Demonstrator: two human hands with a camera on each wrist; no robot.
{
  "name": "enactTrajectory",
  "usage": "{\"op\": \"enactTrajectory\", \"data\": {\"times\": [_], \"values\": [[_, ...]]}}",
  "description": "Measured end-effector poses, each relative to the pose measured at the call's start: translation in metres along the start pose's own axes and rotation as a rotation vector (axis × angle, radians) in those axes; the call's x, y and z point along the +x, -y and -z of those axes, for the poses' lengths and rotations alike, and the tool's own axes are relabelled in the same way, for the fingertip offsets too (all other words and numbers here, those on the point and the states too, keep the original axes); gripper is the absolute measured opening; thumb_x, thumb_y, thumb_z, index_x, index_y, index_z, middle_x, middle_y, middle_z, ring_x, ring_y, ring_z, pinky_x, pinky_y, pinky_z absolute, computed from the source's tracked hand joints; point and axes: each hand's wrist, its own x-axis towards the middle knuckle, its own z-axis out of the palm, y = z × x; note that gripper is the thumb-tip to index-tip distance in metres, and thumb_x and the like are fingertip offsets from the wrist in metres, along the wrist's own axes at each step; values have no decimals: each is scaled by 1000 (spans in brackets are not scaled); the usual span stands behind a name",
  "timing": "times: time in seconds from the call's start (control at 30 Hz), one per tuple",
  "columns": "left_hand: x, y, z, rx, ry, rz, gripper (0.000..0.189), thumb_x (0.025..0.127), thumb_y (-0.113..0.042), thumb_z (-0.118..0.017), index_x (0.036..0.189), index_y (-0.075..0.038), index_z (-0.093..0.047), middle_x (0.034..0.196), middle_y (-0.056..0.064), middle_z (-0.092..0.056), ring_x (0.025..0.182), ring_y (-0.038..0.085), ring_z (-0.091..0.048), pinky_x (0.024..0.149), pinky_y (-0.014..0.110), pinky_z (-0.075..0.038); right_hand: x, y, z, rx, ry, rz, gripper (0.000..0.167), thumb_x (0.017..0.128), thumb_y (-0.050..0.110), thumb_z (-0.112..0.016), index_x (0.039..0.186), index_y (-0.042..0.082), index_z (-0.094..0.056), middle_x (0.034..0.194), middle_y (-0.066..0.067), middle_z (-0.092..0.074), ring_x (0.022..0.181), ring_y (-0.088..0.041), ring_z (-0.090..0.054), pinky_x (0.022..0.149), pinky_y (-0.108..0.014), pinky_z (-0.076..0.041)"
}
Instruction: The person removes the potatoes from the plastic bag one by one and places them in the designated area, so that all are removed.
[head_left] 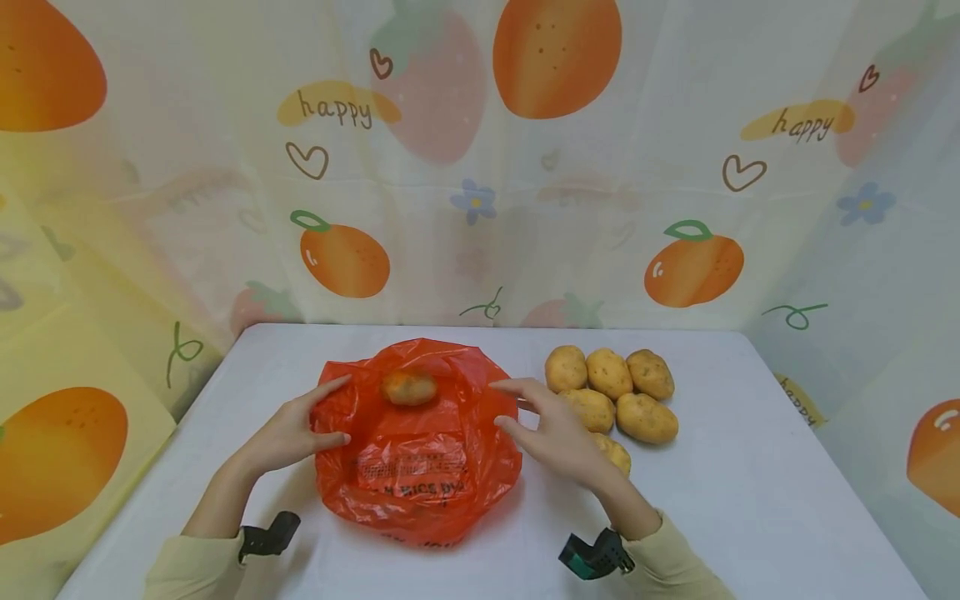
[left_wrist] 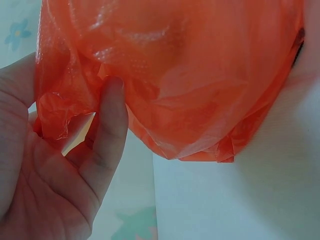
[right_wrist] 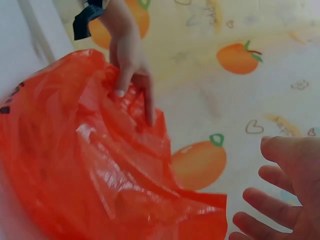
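Note:
A crumpled red plastic bag with dark printing stands on the white table, its mouth spread wide. Inside lies one potato, towards the far wall of the bag. At the bag's left rim my left hand touches the film, thumb and forefinger wide apart; in the left wrist view a fold of film hangs between its thumb and fingers. My right hand is at the right rim with fingers spread. The right wrist view shows that hand apart from the film, holding nothing.
Several loose potatoes lie grouped on the table right of the bag, partly behind my right hand and forearm. A curtain printed with fruit hangs behind the table. Each wrist carries a black camera mount.

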Motion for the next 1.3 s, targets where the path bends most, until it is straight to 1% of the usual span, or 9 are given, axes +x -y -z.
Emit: {"op": "enactTrajectory", "data": {"times": [0.13,0.3,0.57,0.67,0.93,1.0,1.13,1.23,1.3], "values": [[0,0,0,1,-1,0,80,77,-25,-74,144,-21,-30,129,20,-47,107,31,-52,79,41,-53,12,9,-6,-1,5,6,39,87,23,-64,125,19,-54,123,1,-56,117,-17,-51,94,-39,-46],[0,0,0,-1,0,-2,80,77,-25,-74,144,-21,-31,129,20,-47,108,32,-52,79,40,-53,26,17,-15,-10,11,32,39,87,20,-64,124,17,-54,122,2,-56,116,-16,-52,95,-34,-45],[-1,-2,0,3,0,4,79,78,-24,-73,144,-21,-30,131,20,-46,109,33,-51,81,42,-53,46,22,-29,-21,67,60,39,89,23,-61,126,15,-53,127,0,-54,117,-19,-50,97,-37,-44],[-1,-3,0,8,-3,6,79,78,-25,-74,144,-21,-30,131,20,-46,110,32,-51,81,43,-52,53,23,-34,-13,90,51,40,89,25,-61,127,13,-53,127,0,-53,118,-21,-50,97,-37,-43],[-2,-4,0,-5,0,7,80,78,-25,-74,144,-21,-30,130,20,-46,109,32,-52,80,42,-53,75,22,-48,-12,154,11,40,89,37,-58,127,24,-51,128,5,-52,119,-15,-49,97,-37,-43],[-1,-3,0,-5,0,9,80,78,-25,-74,144,-21,-30,131,20,-46,109,32,-51,80,42,-53,80,20,-51,3,175,-1,41,89,37,-58,127,22,-51,129,4,-52,120,-18,-48,98,-39,-42],[-1,-3,0,-2,-2,8,80,78,-25,-74,144,-21,-30,131,21,-46,109,32,-52,81,43,-52,89,13,-57,15,195,-70,44,89,35,-59,128,17,-51,131,-1,-51,122,-24,-47,98,-41,-42],[-1,-4,-1,0,-4,1,80,77,-24,-74,144,-21,-30,129,20,-47,108,31,-52,81,42,-52,96,6,-61,5,201,-121,46,89,36,-58,130,16,-49,131,-3,-52,122,-24,-47,98,-40,-42],[0,-3,-1,1,-5,-3,79,77,-24,-74,144,-21,-31,128,20,-48,107,31,-53,81,42,-52,99,2,-64,-5,199,-131,46,89,35,-59,130,16,-49,131,-3,-53,121,-23,-48,98,-39,-42]]}}
